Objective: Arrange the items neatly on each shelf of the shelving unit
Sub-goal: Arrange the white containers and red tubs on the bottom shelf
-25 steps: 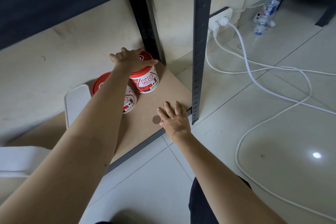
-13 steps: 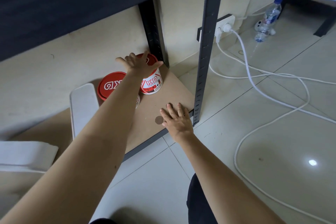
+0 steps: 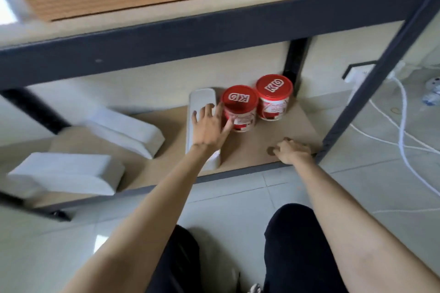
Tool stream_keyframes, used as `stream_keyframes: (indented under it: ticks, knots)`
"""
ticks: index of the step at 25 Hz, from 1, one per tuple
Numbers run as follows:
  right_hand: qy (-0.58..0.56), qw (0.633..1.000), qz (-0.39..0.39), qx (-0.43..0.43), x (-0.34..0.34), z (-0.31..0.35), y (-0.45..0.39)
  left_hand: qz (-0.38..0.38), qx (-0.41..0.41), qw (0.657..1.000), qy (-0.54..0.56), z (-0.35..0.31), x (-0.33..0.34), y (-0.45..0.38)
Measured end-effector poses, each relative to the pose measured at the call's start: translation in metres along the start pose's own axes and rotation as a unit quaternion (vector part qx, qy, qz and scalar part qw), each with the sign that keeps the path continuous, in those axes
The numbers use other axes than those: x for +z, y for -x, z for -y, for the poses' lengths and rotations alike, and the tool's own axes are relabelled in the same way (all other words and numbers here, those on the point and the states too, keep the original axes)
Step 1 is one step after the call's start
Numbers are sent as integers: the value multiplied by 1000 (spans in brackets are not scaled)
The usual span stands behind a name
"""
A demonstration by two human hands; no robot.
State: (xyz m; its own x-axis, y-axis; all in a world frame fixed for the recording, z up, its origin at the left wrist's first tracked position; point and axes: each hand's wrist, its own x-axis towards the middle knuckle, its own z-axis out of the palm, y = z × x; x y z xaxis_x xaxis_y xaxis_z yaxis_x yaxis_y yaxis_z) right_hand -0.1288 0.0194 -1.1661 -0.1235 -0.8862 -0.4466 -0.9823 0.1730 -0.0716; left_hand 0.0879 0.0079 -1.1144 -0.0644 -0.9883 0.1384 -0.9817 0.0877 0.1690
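White letters reading "KD" stand on the red lid of the far right tub (image 3: 274, 87) and, seen upside down, on the red lid of the near left tub (image 3: 238, 97), both on the bottom shelf (image 3: 250, 150), while the print on their side labels is too blurred to read.

One head-worn camera looks forward and down, close to the bottom shelf (image 3: 250, 152) at 12 o'clock, with floor (image 3: 238, 197) at 6 o'clock.
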Motion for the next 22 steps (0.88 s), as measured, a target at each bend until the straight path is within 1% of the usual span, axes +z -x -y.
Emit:
stream_keyframes:
  ticks: [2, 4, 5, 6, 9, 12, 15, 17, 20, 22]
  knots:
    - [-88, 988, -130, -8, -10, 39, 18, -23, -44, 999, 13, 33, -11, 22]
    - [-133, 948, -280, -68, -20, 88, 35, -37, -96, 994, 38, 61, -18, 44]
    - [-131, 930, -322, -117, -26, 115, 41, -41, -125, 990, 55, 74, -20, 56]
    - [-122, 919, -335, -166, -32, 140, 44, -45, -147, 986, 70, 85, -19, 67]
    - [-86, 912, -285, -282, -42, 214, 50, -38, -176, 978, 109, 116, -8, 100]
    - [-32, 915, -206, -346, -30, 275, 50, 28, -200, 972, 117, 146, 10, 126]
    - [-12, 927, -101, -360, -12, 328, 41, 108, -235, 959, 113, 178, 26, 140]
    - [0, 932, -46, -360, -1, 352, 28, 151, -238, 954, 103, 194, 35, 143]
    - [4, 932, -10, -363, 11, 369, 8, 168, -230, 955, 83, 209, 41, 143]
    - [-49, 930, 17, -364, 10, 369, 0, 167, -226, 957, 75, 214, 41, 143]
